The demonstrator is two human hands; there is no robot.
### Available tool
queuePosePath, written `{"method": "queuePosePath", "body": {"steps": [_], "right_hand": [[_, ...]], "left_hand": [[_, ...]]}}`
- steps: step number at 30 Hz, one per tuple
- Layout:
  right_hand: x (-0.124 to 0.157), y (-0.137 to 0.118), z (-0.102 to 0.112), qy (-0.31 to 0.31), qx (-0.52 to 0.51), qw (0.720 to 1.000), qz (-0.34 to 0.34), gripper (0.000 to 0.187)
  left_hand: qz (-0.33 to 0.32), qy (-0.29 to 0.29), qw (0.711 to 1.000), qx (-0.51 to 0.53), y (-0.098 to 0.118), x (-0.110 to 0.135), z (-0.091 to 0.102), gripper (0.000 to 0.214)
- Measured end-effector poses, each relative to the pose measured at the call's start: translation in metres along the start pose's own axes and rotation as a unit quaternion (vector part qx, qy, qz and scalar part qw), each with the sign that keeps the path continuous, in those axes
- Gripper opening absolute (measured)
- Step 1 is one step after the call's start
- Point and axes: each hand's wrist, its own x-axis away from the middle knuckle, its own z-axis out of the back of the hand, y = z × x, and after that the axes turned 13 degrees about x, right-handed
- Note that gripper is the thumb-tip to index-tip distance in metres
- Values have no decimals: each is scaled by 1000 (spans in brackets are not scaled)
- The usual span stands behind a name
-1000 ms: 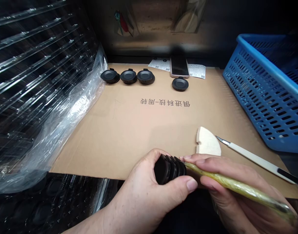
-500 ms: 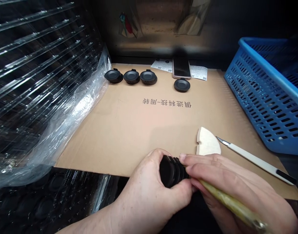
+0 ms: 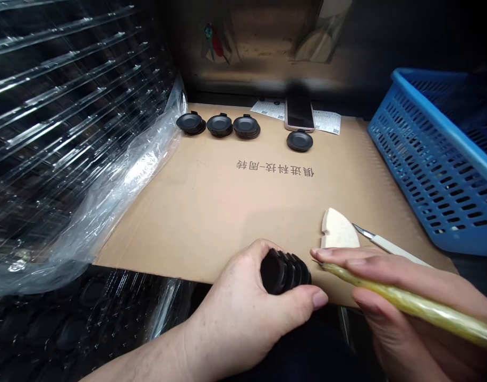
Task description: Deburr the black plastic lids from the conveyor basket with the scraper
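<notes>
Biggest thing here is the pile of clear ribbed plastic trays (image 3: 68,132), shrink-wrapped and crinkly, crowding the left edge of the cardboard sheet (image 3: 227,212). The sheet is lying flat and matte brown, with printed characters across its middle. One blue plastic basket (image 3: 438,175) with a slotted wall is sitting off the sheet's right edge.

At the sheet's near edge, my left hand (image 3: 243,313) is curling round a short stack of black caps (image 3: 285,271), thumb and fingers pinching it sideways. My right hand (image 3: 406,307) is gripping one glossy yellowish stick (image 3: 406,305) like a pen, fingers pressed together, with its tip just right of the stack.

Also on the near right of the sheet: one white-handled craft knife (image 3: 381,241) and one pale fan-shaped wedge (image 3: 339,231). At the sheet's far edge, one phone (image 3: 299,113) is lying face up, with four spots of round black caps (image 3: 219,125): three in a row and one alone.
</notes>
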Motion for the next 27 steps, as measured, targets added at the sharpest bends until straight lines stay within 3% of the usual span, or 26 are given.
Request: {"method": "queuePosePath", "body": {"steps": [3,6,13,27], "right_hand": [[-2,-5,-9,11,-55,998,-18,40],[-3,-7,-14,8,-82,997,10,45],[-9,-7,-13,-22,-32,997,66,44],[-8,-4,-13,-26,-27,997,64,45]], "left_hand": [[11,-2,1000,11,1,-1,0,40],[12,3,1000,17,2,-1,-1,38],[2,-5,999,48,1,-2,-1,35],[15,1,999,41,3,0,-1,36]]}}
